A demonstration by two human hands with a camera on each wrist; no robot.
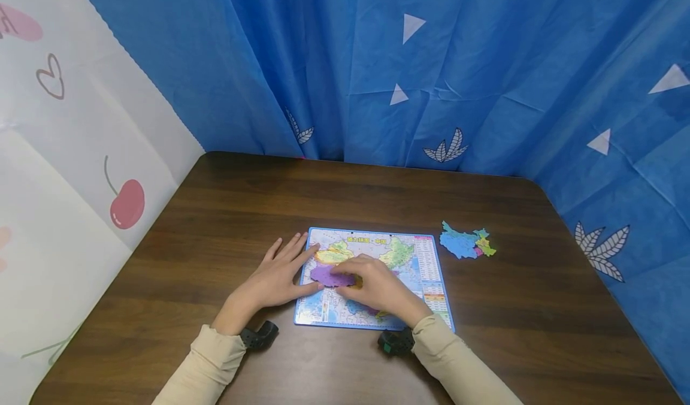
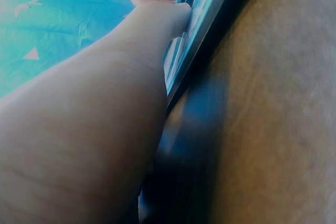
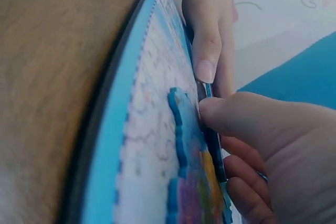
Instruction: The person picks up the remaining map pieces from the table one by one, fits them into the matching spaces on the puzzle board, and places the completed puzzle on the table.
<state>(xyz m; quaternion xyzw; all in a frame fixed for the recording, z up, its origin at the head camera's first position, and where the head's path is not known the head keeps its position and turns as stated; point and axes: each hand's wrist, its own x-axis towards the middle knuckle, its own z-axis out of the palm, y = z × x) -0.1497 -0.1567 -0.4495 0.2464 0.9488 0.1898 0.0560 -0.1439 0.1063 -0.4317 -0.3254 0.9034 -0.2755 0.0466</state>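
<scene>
A map puzzle board (image 1: 318, 315) with a blue border lies flat on the table. Near its left side is a purple map piece (image 1: 323, 275), partly covered by fingers. My right hand (image 1: 374, 282) reaches over the board, thumb and curled fingers pinching the purple piece at its right part. My left hand (image 1: 272, 279) lies with fingers spread across the board's left edge, its thumb by the purple piece. In the right wrist view, raised coloured pieces (image 3: 184, 124) sit on the board below the right thumb. A yellow-and-green piece (image 1: 399, 252) shows at the upper right of the map.
To the right of the board, a joined cluster of blue, green, yellow and pink pieces (image 1: 458, 243) lies on the dark wooden table (image 1: 517, 309). A blue curtain (image 1: 323, 63) hangs behind, and a white patterned cloth (image 1: 81, 153) at the left.
</scene>
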